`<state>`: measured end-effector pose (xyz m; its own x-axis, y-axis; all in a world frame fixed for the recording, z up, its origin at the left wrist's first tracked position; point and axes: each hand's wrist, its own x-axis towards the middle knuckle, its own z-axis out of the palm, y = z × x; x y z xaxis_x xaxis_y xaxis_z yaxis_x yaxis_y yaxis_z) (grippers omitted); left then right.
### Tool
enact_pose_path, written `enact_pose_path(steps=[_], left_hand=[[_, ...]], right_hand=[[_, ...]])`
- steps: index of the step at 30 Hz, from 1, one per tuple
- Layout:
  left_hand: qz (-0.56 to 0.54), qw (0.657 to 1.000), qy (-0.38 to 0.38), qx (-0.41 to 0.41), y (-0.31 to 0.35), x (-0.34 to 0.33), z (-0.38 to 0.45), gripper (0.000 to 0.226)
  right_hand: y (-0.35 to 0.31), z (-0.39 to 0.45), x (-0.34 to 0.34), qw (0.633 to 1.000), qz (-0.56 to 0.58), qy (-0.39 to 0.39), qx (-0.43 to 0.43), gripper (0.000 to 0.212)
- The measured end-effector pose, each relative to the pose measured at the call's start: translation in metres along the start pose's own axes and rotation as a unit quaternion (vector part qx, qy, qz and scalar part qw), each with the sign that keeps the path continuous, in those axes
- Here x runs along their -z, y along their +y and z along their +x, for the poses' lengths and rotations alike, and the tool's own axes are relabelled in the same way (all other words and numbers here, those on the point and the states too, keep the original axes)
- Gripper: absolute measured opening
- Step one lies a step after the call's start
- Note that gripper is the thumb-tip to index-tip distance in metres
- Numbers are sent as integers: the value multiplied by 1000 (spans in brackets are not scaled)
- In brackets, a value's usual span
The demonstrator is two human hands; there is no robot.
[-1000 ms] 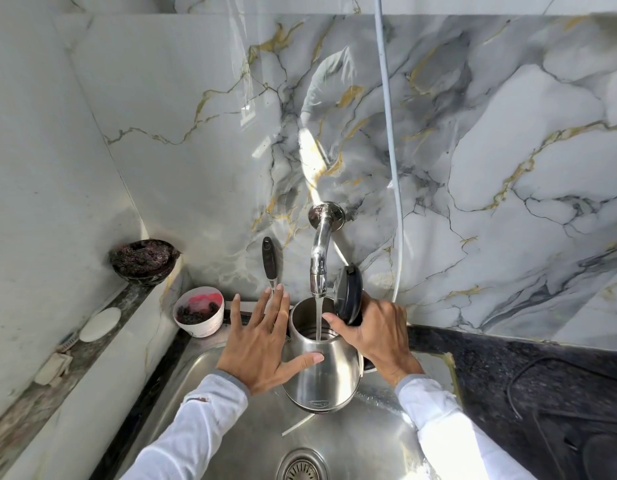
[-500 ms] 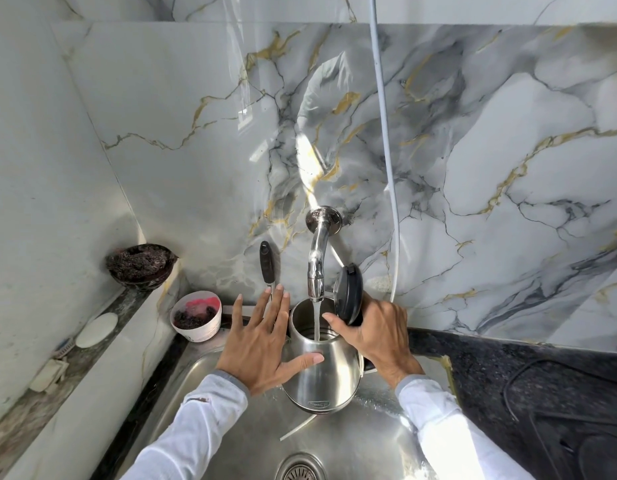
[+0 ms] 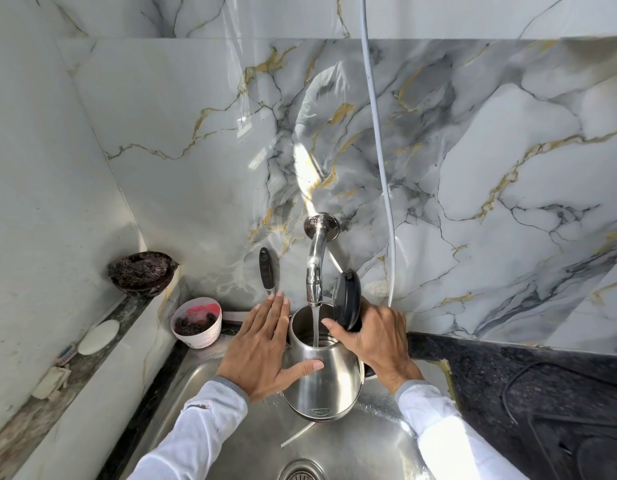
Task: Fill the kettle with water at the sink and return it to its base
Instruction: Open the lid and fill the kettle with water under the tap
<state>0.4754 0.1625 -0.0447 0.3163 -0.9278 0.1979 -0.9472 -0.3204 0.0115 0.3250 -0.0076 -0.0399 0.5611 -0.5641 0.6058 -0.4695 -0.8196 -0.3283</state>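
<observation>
A steel kettle [image 3: 326, 375] is held over the steel sink [image 3: 231, 441], its black lid [image 3: 347, 299] tipped up. Water streams from the chrome wall tap [image 3: 315, 268] into the kettle's mouth. My right hand [image 3: 380, 337] grips the kettle on its handle side, thumb at the rim under the lid. My left hand [image 3: 262, 348] lies flat against the kettle's left side, fingers spread, thumb across the body. The kettle's base is mostly out of view at the lower right.
A white cup [image 3: 198, 323] of dark scrub material stands at the sink's back left corner. A dark bowl [image 3: 140, 273] and a white soap disc [image 3: 99, 336] sit on the left ledge. A black-handled utensil [image 3: 265, 270] leans on the wall. Dark counter [image 3: 508, 375] with a black cord lies right.
The hands and kettle hold the same pose while water keeps running. Only the camera has tilted down slightly.
</observation>
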Motion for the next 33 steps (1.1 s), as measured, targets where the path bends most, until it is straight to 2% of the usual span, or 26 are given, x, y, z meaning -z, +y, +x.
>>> enact_pose_path(steps=[5,8,12,15,19,24,29,31,33], left_hand=[[-29,999,-15,-22,-3,11,4,112],[-135,990,-33,-3,-11,29,22,89],[-282,959,6,-10,-13,51,49,61],[-299,954,-21,-35,-14,56,64,48],[-341,940,-18,-13,-10,52,72,38],[-332,943,3,6,-5,47,76,33],[-260,956,106,88,15,43,76,43],[-248,953,145,98,20,41,72,40],[-248,954,144,92,20,42,65,35]], right_hand=[[0,-1,0,1000,-10,5,-6,90],[1,-1,-1,1000,-9,13,-10,89],[-1,0,1,999,-21,29,-6,86],[-1,-1,1,1000,-18,26,0,87],[0,-3,2,1000,-4,15,-4,86],[-1,-4,3,1000,-8,5,-8,80],[-6,-5,2,1000,-10,26,-3,79],[-7,-6,2,999,-10,33,-2,82],[-9,-8,3,999,-12,37,0,82]])
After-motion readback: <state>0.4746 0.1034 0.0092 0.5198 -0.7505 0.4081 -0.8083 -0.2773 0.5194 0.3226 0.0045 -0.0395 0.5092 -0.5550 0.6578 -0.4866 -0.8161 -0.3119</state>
